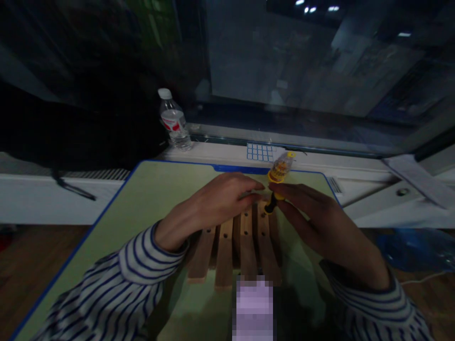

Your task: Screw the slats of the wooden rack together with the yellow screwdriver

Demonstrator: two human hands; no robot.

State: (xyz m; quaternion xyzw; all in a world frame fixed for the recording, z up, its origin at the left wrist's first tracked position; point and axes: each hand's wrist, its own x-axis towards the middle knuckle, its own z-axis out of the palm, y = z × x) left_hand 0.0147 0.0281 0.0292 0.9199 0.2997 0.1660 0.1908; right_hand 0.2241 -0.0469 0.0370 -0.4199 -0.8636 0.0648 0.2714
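Between the fingertips of my right hand (316,213) is a short black-and-yellow tool (271,204), its dark end over the top of the rightmost wooden slat. Its exact kind is too dim to make out. Just left of it, my left hand (227,196) reaches in above the slats, thumb and forefinger a little apart with nothing visible between them. Several wooden slats (225,260) with small dark holes lie side by side under my hands, their far ends partly covered. A clear bottle with a yellow cap (282,166) stands just beyond my right fingertips.
The pale green table (142,194) has a blue edge. On the white sill behind it are a water bottle (175,123) and a blue-lined label sheet (261,151). A dark window rises behind. Dark fabric (88,128) lies at the left, papers (419,177) at the right.
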